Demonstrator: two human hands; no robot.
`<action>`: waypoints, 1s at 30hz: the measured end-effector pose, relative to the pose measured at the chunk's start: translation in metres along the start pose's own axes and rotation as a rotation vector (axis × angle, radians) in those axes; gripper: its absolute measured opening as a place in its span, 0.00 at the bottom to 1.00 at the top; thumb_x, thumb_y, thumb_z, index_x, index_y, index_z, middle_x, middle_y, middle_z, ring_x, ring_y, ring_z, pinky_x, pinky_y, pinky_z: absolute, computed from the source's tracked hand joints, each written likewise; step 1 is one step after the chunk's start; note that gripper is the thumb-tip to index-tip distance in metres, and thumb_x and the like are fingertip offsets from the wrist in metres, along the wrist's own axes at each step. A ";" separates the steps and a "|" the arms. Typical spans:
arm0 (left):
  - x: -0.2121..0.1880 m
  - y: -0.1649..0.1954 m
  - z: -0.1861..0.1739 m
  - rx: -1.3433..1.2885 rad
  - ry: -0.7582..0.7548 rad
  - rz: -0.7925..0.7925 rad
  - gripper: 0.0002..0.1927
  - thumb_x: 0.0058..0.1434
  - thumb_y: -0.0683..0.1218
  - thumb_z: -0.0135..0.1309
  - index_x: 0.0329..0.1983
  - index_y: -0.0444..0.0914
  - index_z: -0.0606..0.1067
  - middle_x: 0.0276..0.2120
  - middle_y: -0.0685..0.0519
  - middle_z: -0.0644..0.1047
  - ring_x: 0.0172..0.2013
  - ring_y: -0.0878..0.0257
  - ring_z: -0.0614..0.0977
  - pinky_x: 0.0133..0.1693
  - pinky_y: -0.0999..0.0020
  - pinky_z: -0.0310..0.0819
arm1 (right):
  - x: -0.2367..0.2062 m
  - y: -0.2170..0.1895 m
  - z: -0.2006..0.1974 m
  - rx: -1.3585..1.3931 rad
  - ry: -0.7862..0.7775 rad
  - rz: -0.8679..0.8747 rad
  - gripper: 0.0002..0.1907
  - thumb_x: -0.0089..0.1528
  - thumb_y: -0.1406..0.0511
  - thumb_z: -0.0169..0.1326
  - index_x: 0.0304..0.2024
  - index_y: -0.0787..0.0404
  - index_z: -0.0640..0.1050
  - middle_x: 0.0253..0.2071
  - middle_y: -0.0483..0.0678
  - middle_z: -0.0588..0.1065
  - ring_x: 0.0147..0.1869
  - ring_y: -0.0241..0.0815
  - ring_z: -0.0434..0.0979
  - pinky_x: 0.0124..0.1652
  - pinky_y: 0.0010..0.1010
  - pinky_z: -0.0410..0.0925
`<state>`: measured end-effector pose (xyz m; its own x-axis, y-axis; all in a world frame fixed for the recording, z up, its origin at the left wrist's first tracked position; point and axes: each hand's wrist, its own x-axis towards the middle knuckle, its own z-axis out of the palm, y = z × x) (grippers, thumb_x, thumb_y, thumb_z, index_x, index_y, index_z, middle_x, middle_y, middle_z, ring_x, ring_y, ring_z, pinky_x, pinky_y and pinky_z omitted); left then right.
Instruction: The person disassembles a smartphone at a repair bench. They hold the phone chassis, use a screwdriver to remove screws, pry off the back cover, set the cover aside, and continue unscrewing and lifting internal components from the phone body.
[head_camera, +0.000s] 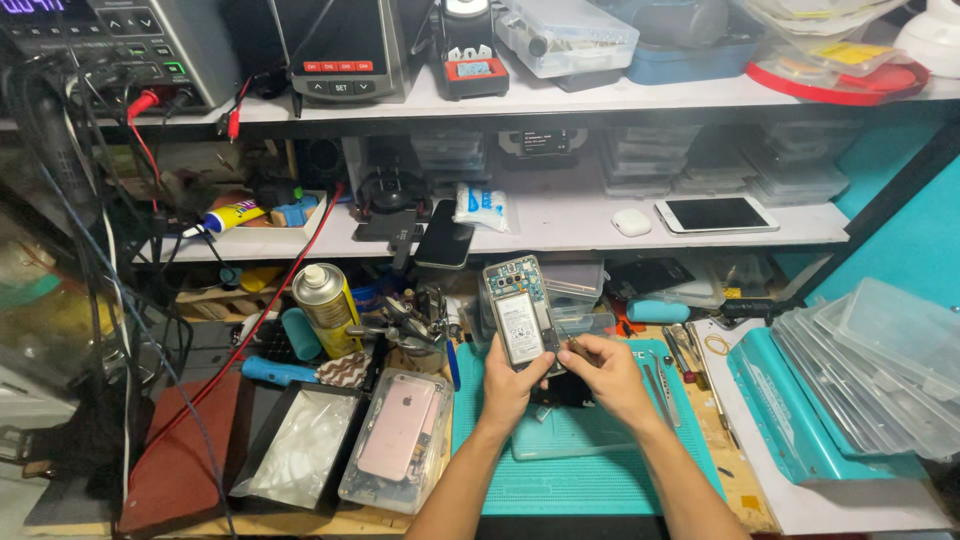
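Left hand (512, 385) grips the lower end of an opened smartphone (518, 312), back cover off, its grey battery and circuit board facing up; the fingers wrap closed around the bottom edge, holding it upright above the teal work mat (590, 480). At 9 o'clock from that hand stands a yellow spray can (327, 308), and at 8 o'clock lies a clear plastic box with a pink phone (398, 438) inside, beside a black tray holding a plastic bag (300, 447).

At 3 o'clock from the phone, the right hand (612, 375) pinches a thin tool, likely a small screwdriver or pick, its tip touching the phone's right edge near the battery. Its fingers are closed narrow on the tool. Tweezers and other tools (685, 350) lie at 2 o'clock from that hand, and clear stacked lids (880, 370) sit far out at 3 o'clock.

The risk, as I judge it: the tip sits close to the battery, so a slip could puncture the cell or scratch the board. With only 1 hand supporting the phone from below, a hard push could tip it out of the grip onto the mat.
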<state>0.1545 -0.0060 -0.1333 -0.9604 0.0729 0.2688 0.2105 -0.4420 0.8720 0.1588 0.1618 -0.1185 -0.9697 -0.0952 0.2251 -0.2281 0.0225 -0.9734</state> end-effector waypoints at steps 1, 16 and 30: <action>0.000 0.000 0.002 -0.002 0.004 -0.001 0.21 0.59 0.38 0.62 0.55 0.34 0.69 0.39 0.52 0.80 0.31 0.69 0.80 0.26 0.75 0.75 | -0.001 -0.001 -0.003 0.014 -0.025 -0.024 0.07 0.60 0.68 0.60 0.38 0.67 0.82 0.30 0.35 0.79 0.35 0.24 0.74 0.36 0.19 0.68; 0.001 -0.015 0.022 0.003 0.060 0.018 0.22 0.57 0.36 0.62 0.53 0.35 0.68 0.37 0.52 0.80 0.28 0.69 0.79 0.27 0.75 0.74 | 0.005 0.005 -0.024 0.025 -0.002 -0.012 0.08 0.59 0.69 0.63 0.39 0.69 0.82 0.31 0.39 0.77 0.37 0.26 0.74 0.38 0.21 0.69; 0.004 -0.029 0.036 0.090 0.075 0.102 0.22 0.57 0.36 0.63 0.53 0.34 0.71 0.41 0.52 0.80 0.37 0.68 0.81 0.39 0.73 0.77 | 0.006 0.011 -0.042 -0.054 0.031 -0.039 0.09 0.59 0.70 0.66 0.31 0.69 0.79 0.29 0.40 0.74 0.32 0.25 0.65 0.31 0.23 0.61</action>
<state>0.1513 0.0395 -0.1423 -0.9435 -0.0373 0.3294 0.3201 -0.3611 0.8759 0.1465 0.2032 -0.1264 -0.9619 -0.0659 0.2652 -0.2697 0.0735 -0.9601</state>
